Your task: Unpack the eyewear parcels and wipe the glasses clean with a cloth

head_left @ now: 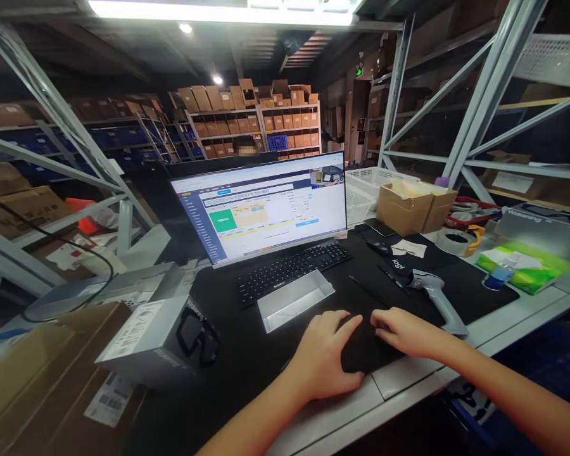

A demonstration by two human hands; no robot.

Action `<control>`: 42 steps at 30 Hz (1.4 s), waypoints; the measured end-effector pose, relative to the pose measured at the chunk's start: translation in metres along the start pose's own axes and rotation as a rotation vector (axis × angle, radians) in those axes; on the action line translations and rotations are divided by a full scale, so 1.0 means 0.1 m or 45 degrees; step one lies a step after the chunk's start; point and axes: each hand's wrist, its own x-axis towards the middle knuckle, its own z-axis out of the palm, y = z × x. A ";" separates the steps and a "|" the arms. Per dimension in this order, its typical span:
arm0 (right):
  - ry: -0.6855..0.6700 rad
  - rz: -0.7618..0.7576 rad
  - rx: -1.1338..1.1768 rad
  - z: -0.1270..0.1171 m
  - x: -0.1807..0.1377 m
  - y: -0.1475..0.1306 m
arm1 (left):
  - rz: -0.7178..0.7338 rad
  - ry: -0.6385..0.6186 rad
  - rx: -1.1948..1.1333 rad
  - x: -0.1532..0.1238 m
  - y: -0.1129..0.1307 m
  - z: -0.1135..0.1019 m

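My left hand (323, 354) is at the front of the black desk mat (237, 380), thumb and fingers curved around something dark that blends into the mat. Beside it, my right hand (401, 330) has its fingers curled, with a small dark part showing at their tips. What the hands hold cannot be made out. A flat, shiny silver-grey packet (297, 300) lies just beyond my left hand, against the black keyboard (292, 269). To the right of my right hand rests a grey barcode scanner (437, 297). Thin black pen-like sticks (393, 277) lie beyond the hands.
A lit monitor (266, 209) stands behind the keyboard. On the left, a grey box with printed goggles (161, 342) sits on a brown carton (61, 386). At right are a mouse (379, 248), tape roll (456, 240), green tissue pack (522, 266) and open carton (403, 212).
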 end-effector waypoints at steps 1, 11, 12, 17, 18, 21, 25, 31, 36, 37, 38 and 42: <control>0.001 -0.006 0.001 0.02 0.00 -0.01 | -0.005 0.000 0.009 0.00 0.01 0.01; -0.185 0.160 0.636 0.05 -0.01 0.15 | -0.073 -0.111 0.152 0.03 0.02 0.02; -0.206 0.177 0.608 -0.01 -0.02 0.12 | -0.067 -0.146 0.175 0.04 0.03 0.01; -0.206 -0.126 0.129 -0.24 0.01 -0.49 | -0.086 -0.148 0.271 0.10 0.08 0.06; -0.154 -0.287 0.032 -0.23 0.03 -0.67 | -0.087 -0.139 0.273 0.11 0.07 0.08; 0.017 -0.504 -0.311 -0.13 0.09 -1.08 | -0.111 -0.122 0.242 0.13 0.01 0.12; 0.206 -0.474 -0.250 -0.07 0.03 -1.01 | -0.146 -0.035 0.147 0.14 -0.03 0.12; 0.317 -0.202 -0.102 0.05 -0.17 -0.48 | -0.095 0.020 0.151 0.07 0.08 0.11; 0.388 -0.260 -0.332 0.23 -0.19 -0.53 | -0.061 0.169 0.161 0.05 0.08 0.18; 0.407 -0.277 -0.370 0.26 -0.18 -0.56 | -0.059 0.192 0.162 0.06 0.08 0.18; 0.430 -0.293 -0.399 0.28 -0.18 -0.58 | -0.058 0.218 0.170 0.07 0.08 0.17; 0.528 -0.409 -0.423 0.22 -0.23 -0.50 | -0.010 0.365 0.260 0.04 0.07 -0.03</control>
